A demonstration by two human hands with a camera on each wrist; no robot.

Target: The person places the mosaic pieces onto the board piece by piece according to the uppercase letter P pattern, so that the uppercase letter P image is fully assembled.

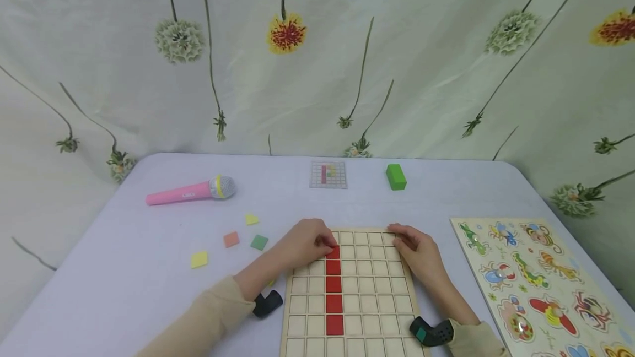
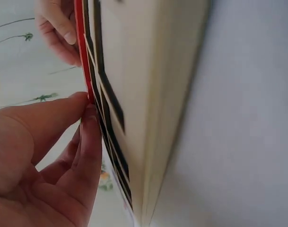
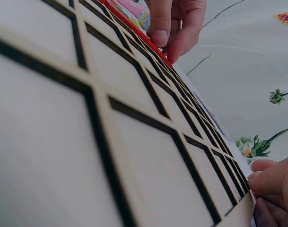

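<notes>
A wooden grid board [image 1: 369,304] lies on the table before me, with a column of red square tiles [image 1: 334,303] set in its cells. At the upper end of that column, my left hand [image 1: 305,241] pinches the topmost red tile [image 1: 332,254] between thumb and fingertips, low over the board. My right hand [image 1: 421,255] grips the board's far right corner, its thumb at the side edge and its fingers along the far edge. In the left wrist view, the left thumb and finger [image 2: 89,106] meet at the end of the red row.
Loose yellow [image 1: 199,259], orange [image 1: 231,239] and green [image 1: 259,242] tiles lie left of the board. Farther back are a pink toy microphone [image 1: 190,191], a small grid pattern card [image 1: 328,174] and a green block [image 1: 396,177]. An animal puzzle board [image 1: 538,285] lies at right.
</notes>
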